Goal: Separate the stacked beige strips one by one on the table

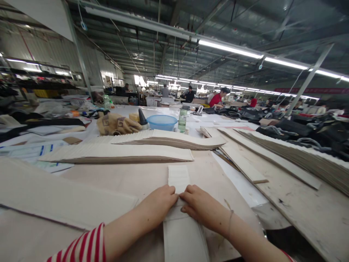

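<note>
On the big beige work table (131, 178), in front of its piles of long white strips (117, 154), a narrow white cloth strip (178, 178) lies at the near edge, where the left hand (160, 202) and right hand (200, 205) grip it with tightly curled fingers, likely to keep it flat.

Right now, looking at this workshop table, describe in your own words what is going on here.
A person in a striped sleeve has both hands on a narrow white strip lying on the worktable. The left hand and right hand meet on it; whether they pinch or press is unclear. Stacks of longer strips lie beyond, near a blue bowl.
</note>
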Demonstrator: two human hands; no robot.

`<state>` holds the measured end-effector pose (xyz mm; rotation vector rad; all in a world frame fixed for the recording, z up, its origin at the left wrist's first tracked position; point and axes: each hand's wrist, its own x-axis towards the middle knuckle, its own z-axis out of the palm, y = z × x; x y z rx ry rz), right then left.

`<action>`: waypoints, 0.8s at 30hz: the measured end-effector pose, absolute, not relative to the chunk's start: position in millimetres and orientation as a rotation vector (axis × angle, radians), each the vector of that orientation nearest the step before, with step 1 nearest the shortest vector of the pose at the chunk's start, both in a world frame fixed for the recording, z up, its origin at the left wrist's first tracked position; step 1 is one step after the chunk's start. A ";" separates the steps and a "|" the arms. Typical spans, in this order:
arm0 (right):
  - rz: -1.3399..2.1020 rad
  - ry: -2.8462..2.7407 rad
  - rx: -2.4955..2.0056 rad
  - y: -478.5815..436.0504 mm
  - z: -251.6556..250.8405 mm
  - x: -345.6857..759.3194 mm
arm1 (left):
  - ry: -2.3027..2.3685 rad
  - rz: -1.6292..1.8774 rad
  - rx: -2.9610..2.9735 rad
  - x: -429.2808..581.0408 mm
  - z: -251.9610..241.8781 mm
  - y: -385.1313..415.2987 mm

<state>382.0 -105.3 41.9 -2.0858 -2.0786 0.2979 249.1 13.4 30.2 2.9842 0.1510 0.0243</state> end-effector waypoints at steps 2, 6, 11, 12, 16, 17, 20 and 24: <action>0.277 -2.091 -2.098 -105.6 41.6 381.4 | 0.157 0.037 2.997 246.4 28.6 9.9; 0.256 -2.086 -2.107 -107.7 41.9 379.8 | 0.174 0.005 3.000 242.0 22.1 7.6; 0.268 -2.063 -2.133 -109.2 44.5 376.5 | 0.224 -0.008 2.877 233.4 17.9 9.9; 0.270 -2.066 -2.137 -109.2 44.9 376.1 | 0.242 -0.001 2.846 230.9 17.1 10.8; 0.272 -2.080 -2.135 -109.9 44.6 376.4 | 0.279 0.058 2.743 222.2 10.8 15.1; 0.270 -2.082 -2.126 -110.3 44.0 377.0 | 0.284 0.084 2.726 221.2 8.6 15.9; 0.248 -2.078 -2.083 -111.8 42.3 378.9 | 0.333 0.167 2.699 221.2 1.7 16.2; 0.226 -2.094 -2.070 -111.6 42.3 379.8 | 0.443 0.261 2.684 223.7 -3.2 13.1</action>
